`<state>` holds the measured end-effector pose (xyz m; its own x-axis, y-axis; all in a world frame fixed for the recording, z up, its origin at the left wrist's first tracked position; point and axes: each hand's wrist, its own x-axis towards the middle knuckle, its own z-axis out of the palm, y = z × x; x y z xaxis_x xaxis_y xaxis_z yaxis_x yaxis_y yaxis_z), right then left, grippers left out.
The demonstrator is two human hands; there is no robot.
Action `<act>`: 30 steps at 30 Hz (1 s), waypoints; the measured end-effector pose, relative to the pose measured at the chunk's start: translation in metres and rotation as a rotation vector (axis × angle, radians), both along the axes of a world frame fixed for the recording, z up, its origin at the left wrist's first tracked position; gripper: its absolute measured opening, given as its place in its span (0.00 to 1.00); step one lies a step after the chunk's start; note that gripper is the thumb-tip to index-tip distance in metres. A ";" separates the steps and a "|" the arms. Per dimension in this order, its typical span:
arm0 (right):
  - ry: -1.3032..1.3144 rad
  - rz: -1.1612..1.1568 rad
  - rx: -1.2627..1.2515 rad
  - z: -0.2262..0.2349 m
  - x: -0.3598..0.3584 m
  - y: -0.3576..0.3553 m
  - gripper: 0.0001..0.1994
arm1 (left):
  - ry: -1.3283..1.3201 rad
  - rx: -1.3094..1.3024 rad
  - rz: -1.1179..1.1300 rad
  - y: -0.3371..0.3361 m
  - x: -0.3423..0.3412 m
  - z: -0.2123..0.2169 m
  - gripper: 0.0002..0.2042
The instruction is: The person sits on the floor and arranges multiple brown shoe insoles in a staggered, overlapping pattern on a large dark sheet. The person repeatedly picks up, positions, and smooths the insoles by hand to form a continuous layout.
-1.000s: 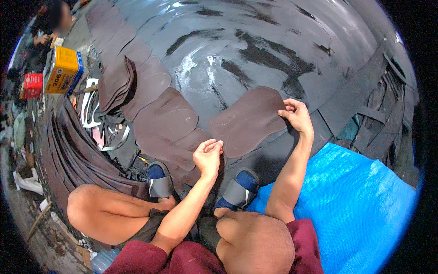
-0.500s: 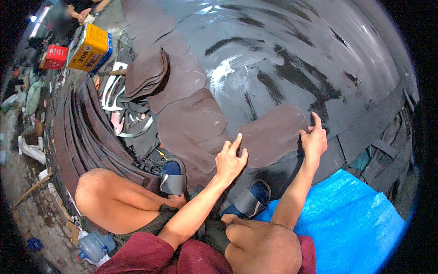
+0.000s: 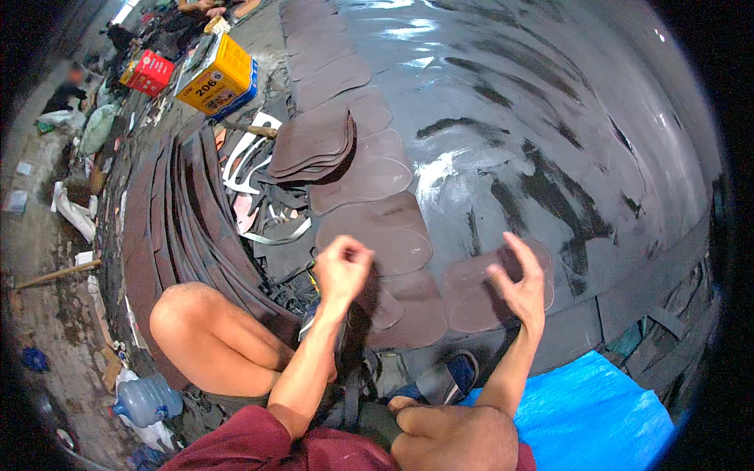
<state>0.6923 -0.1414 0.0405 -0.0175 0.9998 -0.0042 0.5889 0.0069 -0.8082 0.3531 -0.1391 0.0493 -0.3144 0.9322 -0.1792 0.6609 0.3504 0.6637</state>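
Flat dark brown sole-shaped sheets (image 3: 375, 235) lie overlapping in a row on a wet black floor (image 3: 550, 118). My left hand (image 3: 343, 269) is raised above the nearest sheets, fingers curled in, with nothing visible in it. My right hand (image 3: 518, 286) hovers just over a brown sheet (image 3: 471, 294) in front of me, fingers spread, holding nothing. I am squatting, with my bare knees (image 3: 184, 314) and blue sandals (image 3: 448, 381) below my hands.
A stack of brown sheets (image 3: 314, 141) sits farther along the row. Long dark strips (image 3: 177, 228) pile up at left. A yellow box (image 3: 220, 74), a red box (image 3: 148, 72), a water bottle (image 3: 145, 400) and a blue tarp (image 3: 597, 408) surround me. Another person (image 3: 71, 82) sits far left.
Both hands were resting flat on a brown sheet on the floor; now they are lifted off it, the left curled and the right spread. My view has shifted along the row.
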 end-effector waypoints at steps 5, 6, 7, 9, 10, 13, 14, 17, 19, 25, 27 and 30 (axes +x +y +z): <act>0.462 0.322 -0.254 0.018 -0.013 0.017 0.54 | -1.314 0.231 0.037 0.018 0.083 0.084 0.08; 0.513 0.243 -0.282 0.018 0.005 0.020 0.52 | -1.316 0.253 0.049 0.029 0.087 0.081 0.09; 0.537 0.261 -0.256 0.028 0.014 0.027 0.49 | -1.371 0.238 0.046 0.033 0.085 0.071 0.08; 0.462 0.295 -0.221 0.055 0.041 0.042 0.46 | -1.410 0.203 0.131 0.038 0.095 0.055 0.07; 0.377 0.317 -0.233 0.064 0.046 0.052 0.45 | -1.389 0.234 0.144 0.039 0.094 0.044 0.07; 0.234 0.331 -0.311 0.082 0.052 0.070 0.43 | -1.189 0.150 0.064 0.048 0.086 0.028 0.06; 0.196 0.389 -0.337 0.077 0.061 0.069 0.43 | -0.920 0.125 0.005 0.060 0.068 0.009 0.09; 0.124 0.761 -0.438 0.057 0.071 0.066 0.40 | -0.636 0.476 0.471 0.143 -0.014 -0.041 0.14; 0.078 0.707 -0.566 0.035 0.068 0.072 0.34 | 0.026 0.576 0.561 0.192 -0.171 -0.091 0.27; -0.720 0.098 -0.896 0.031 0.176 0.037 0.29 | 0.339 -0.199 0.205 0.245 -0.295 -0.121 0.31; -0.822 -0.015 -0.720 0.034 0.176 0.035 0.36 | 0.259 -0.167 0.284 0.238 -0.327 -0.113 0.30; -1.039 -0.349 -0.592 0.079 0.176 0.021 0.42 | 0.293 -0.225 0.322 0.252 -0.240 -0.089 0.24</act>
